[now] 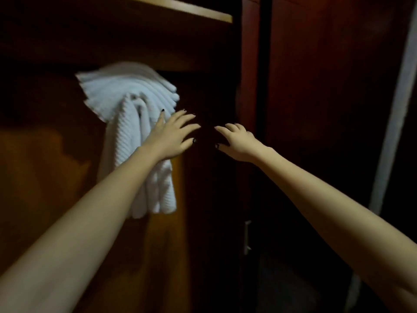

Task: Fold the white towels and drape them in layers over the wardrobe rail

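Hanging place: the white towels (pixel 126 91) sit high in the left part of the wardrobe (pixel 203 53), just under its shelf (pixel 180 7); the rail that carries them is lost in the dark.
Towel layers: many folded edges, fanned out in a curved stack like a shell, each edge stepped back from the next.
Ribbed towel (pixel 126 136): one longer piece that drops from the middle of the fan in soft vertical folds, its weave ridged in fine cross lines.
Left hand (pixel 173 136): fingers straight and spread wide, gripping nothing; it lies in front of the right edge of the towels, the little finger over the fan's lower edge. Whether it touches the cloth cannot be told.
Right hand (pixel 237 141): fingers loosely curved and apart, thumb stretched toward the left hand, nothing in it; it hangs before the dark inside of the wardrobe, clear of the towels.
Hands together: near each other, a gap between the thumbs, not touching.
Nails: dark polish on both hands.
Forearms: bare, reaching up from the lower corners.
Back panel (pixel 45 154): smooth amber wood behind and left of the towels.
Door (pixel 327 86): dark reddish wood at the right, glossy and flat.
Handle (pixel 247 236): slim upright metal bar low on the door's edge.
Pale strip (pixel 401 109): a light band along the far right edge.
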`<state>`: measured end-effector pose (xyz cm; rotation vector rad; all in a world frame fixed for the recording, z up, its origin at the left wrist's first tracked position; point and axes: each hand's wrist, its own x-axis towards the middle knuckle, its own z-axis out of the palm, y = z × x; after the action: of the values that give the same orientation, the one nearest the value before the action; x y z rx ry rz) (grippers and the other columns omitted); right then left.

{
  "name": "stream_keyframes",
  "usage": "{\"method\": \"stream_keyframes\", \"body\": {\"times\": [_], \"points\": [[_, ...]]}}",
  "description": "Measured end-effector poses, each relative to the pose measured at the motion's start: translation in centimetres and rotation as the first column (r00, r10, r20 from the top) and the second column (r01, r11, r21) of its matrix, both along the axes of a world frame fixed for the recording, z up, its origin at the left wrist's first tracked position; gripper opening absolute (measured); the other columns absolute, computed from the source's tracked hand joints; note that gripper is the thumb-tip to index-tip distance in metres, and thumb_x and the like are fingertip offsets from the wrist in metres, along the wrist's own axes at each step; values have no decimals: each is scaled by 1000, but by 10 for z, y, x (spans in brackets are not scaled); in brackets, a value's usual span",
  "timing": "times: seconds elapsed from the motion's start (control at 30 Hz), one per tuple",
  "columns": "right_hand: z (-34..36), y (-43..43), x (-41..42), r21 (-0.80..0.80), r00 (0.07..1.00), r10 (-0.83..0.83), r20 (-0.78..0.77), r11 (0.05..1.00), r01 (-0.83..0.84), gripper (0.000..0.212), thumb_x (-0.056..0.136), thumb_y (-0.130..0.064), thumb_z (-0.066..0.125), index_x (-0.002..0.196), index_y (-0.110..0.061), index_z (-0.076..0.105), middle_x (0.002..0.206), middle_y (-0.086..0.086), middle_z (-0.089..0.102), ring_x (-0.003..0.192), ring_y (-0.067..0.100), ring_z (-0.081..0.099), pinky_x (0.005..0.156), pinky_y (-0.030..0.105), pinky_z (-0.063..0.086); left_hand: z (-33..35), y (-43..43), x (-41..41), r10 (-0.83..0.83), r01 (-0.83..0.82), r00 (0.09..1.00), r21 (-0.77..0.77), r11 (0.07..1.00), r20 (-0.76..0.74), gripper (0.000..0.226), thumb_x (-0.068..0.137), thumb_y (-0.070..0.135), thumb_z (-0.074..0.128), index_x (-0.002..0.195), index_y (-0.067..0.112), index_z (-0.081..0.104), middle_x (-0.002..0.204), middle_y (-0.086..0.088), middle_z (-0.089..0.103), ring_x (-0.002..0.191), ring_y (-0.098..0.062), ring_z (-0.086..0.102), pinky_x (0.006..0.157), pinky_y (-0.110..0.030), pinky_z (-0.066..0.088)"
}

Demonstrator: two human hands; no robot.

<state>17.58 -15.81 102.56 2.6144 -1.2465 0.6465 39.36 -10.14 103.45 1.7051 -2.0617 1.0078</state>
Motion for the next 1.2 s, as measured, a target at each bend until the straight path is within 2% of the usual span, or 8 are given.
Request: {"method": "stream_keyframes", "body": {"times": [0.1,0.2,0.37,0.5,0.77,0.87,0.97,1.2], "points": [[-42,17,-62,84,986,-147,-79,985,154,64,100,-42,46,154,-24,18,160,12,18,147,35,11,113,57,23,-51,-7,-62,-95,91,995,134,987,24,58,98,46,42,151,30,27,161,4,19,149,-18,9,117,-54,10],[-87,34,-130,180,930,-307,-200,922,343,66,99,-40,48,155,-21,17,160,13,17,147,36,12,113,57,23,-97,-13,-127,-172,168,985,283,944,-8,63,99,48,39,154,27,16,162,3,13,150,-18,3,118,-53,6],[-172,74,-256,288,788,-515,-338,740,607,69,99,-35,50,155,-19,15,159,14,18,147,37,13,115,56,21,-176,-21,-247,-349,323,937,457,829,-28,65,99,48,40,155,26,14,162,1,13,150,-18,2,120,-52,6],[-226,111,-356,389,675,-624,-395,552,738,66,99,-38,48,154,-19,17,156,15,22,144,38,18,112,55,26,-236,-20,-350,-486,428,871,591,684,-68,69,98,47,44,155,25,12,163,0,11,150,-18,1,120,-51,5],[-325,177,-541,505,468,-730,-498,194,841,65,101,-38,46,155,-20,16,158,15,19,145,37,18,113,53,25,-338,-10,-579,-717,557,681,741,374,-149,70,97,45,45,155,24,12,163,0,9,150,-19,1,119,-53,4],[-347,184,-612,533,398,-759,-515,81,843,63,101,-37,45,155,-19,16,157,16,20,143,38,19,112,54,26,-365,-17,-656,-760,575,628,758,308,-167,70,97,44,46,155,25,12,163,0,8,150,-19,0,119,-53,4],[-369,175,-677,564,364,-781,-507,19,825,62,101,-37,45,154,-18,18,155,17,22,141,39,22,111,54,27,-382,-35,-732,-784,599,591,755,268,-190,70,97,44,47,155,24,14,163,0,10,150,-20,2,119,-53,5],[-422,144,-791,671,352,-788,-506,-103,734,65,100,-35,48,155,-19,17,155,16,24,141,38,23,111,52,27,-423,-85,-891,-796,557,562,814,163,-225,70,96,44,49,154,25,16,162,0,12,150,-20,2,119,-53,6]]}}
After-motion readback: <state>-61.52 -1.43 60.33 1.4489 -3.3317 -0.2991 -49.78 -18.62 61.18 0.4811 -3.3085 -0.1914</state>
